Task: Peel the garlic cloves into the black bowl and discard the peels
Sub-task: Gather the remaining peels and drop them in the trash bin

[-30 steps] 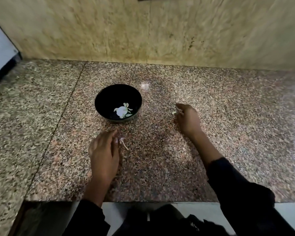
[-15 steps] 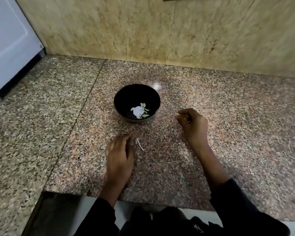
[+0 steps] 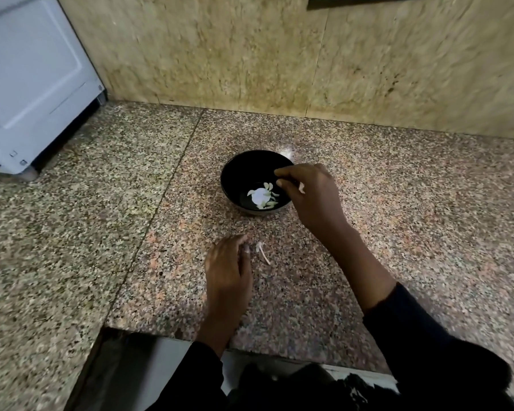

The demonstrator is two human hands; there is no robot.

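Your right hand [image 3: 309, 197] hovers over the right rim of the black bowl [image 3: 235, 176], fingers curled, perhaps pinching something small and pale — I cannot tell what. The bowl sits mid-counter [image 3: 398, 203] and holds peeled garlic cloves [image 3: 263, 197]. Release low over the bowl's centre. Your left hand [image 3: 227, 268] rests relaxed, holding nothing, toward the front edge — a peel scrap [image 3: 263, 253] lies just beside it.

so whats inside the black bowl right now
Pale peeled garlic cloves lie on the bottom of the round black bowl. The right hand covers its right rim, hiding anything beneath.
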